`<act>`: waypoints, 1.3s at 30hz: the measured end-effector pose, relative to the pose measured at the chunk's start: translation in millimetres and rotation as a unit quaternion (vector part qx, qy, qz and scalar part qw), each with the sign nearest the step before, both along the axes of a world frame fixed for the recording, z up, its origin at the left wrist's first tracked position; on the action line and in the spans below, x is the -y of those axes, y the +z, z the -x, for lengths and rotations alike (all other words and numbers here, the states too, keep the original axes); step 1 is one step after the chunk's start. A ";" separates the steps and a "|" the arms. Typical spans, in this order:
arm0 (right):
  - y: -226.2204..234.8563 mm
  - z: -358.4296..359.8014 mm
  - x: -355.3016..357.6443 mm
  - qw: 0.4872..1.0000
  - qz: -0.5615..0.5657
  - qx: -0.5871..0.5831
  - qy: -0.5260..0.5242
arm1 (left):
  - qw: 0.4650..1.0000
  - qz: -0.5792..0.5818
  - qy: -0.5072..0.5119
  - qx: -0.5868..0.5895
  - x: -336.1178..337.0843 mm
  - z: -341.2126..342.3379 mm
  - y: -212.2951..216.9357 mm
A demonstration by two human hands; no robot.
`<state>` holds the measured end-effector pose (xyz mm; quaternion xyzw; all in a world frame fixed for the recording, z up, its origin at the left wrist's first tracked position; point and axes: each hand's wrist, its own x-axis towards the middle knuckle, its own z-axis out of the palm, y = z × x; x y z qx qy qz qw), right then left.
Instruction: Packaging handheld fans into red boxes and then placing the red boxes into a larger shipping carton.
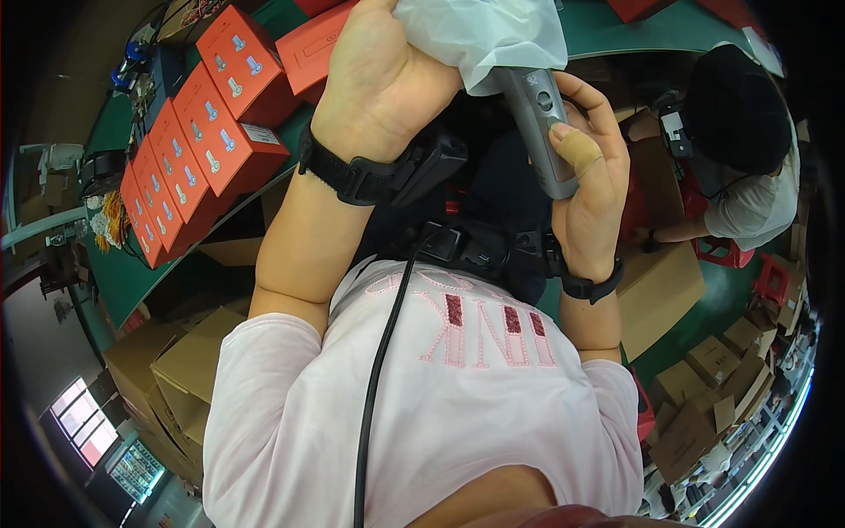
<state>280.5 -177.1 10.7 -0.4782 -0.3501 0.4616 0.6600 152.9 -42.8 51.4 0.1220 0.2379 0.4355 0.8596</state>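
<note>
A grey handheld device [539, 132] with a rounded handle and a button on its front slants at the top of the view. Its upper end sits inside a white translucent plastic bag [488, 35]. My right hand [591, 167] is closed round the handle, thumb near the button, with a tan bandage on that thumb. My left hand [387, 84] holds the bagged end from the left, palm turned up. The bag and the picture's edge hide most of its fingers. What the bag covers is too blurred to make out.
Several red-orange boxes [216, 132] printed with device pictures stand in rows on the green table [132, 286] at left. Another person [744, 150] sits at right beside an open carton [660, 295]. Cardboard boxes [189, 370] stand at lower left. A black cable [374, 396] runs down my shirt.
</note>
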 end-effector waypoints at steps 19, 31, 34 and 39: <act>1.2 13.5 15.7 0.999 0.003 -0.038 0.006 | 0.978 -0.110 -0.094 0.152 -17.3 7.8 -27.5; -3.5 15.2 35.7 0.996 0.026 -0.090 0.009 | 0.995 -0.027 -0.089 0.039 -6.2 -3.3 -21.5; -4.0 15.0 35.8 0.994 0.031 -0.101 0.013 | 0.995 -0.027 -0.086 0.034 -1.4 -7.7 -13.1; -3.7 17.2 36.5 0.995 0.023 -0.099 0.009 | 0.959 -0.062 -0.172 0.218 -13.5 4.7 -44.0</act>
